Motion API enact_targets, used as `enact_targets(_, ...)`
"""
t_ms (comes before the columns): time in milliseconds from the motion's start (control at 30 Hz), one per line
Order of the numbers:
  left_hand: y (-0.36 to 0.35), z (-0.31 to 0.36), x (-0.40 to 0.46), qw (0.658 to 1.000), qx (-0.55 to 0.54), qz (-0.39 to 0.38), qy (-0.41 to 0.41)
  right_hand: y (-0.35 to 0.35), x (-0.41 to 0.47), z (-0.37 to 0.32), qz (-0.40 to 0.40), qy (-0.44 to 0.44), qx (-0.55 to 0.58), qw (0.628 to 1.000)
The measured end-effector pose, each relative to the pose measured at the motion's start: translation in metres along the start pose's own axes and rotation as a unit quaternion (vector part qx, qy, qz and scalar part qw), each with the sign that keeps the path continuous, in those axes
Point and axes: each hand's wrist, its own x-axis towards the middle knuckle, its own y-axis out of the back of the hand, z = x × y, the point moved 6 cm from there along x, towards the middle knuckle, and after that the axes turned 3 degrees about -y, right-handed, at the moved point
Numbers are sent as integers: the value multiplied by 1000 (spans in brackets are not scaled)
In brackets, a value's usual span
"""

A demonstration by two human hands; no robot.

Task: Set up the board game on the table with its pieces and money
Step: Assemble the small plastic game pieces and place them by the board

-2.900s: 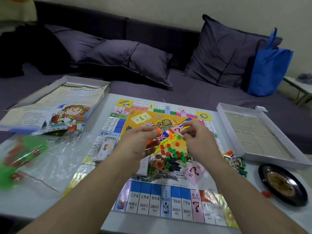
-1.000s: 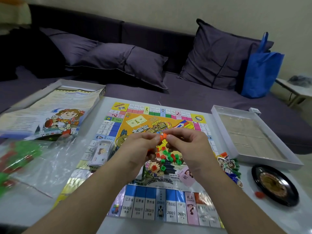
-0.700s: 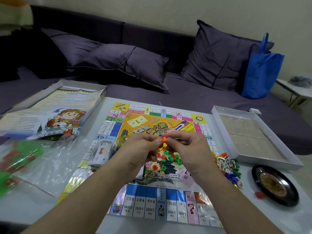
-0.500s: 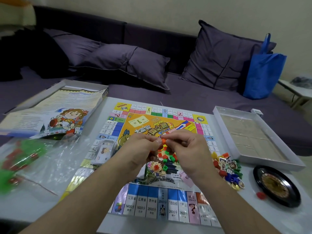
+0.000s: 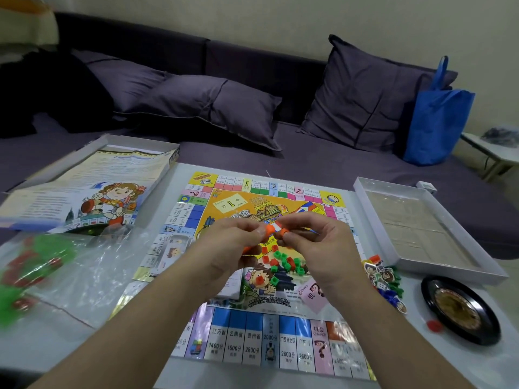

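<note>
Orange pieces (image 5: 271,229) sit pinched between my left hand (image 5: 236,248) and right hand (image 5: 314,245) mid-frame above the game board (image 5: 252,341); bare worktop (image 5: 50,346) lower left, sofa (image 5: 323,167) beyond.

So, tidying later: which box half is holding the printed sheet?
The left box half, with the cartoon sheet; the right tray shows only its bare beige bottom.

Both hands, left (image 5: 229,248) and right (image 5: 314,245), meet with fingertips pinched together.
</note>
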Motion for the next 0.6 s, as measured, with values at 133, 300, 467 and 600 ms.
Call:
enact_targets(133,-2,-1,1,1000,0,-6,1,2,1,-4,12,23,-4,1000)
enact_targets(300,-3,-1,1,1000,17,-19,-14,0,1,-4,6,57,-76,995)
enact_targets(467,0,-2,5,1000,21,-1,-21,-5,1,-6,-23,79,-126,989)
enact_targets(600,0,-2,5,999,13,-6,-30,-1,1,-3,-9,68,-138,988)
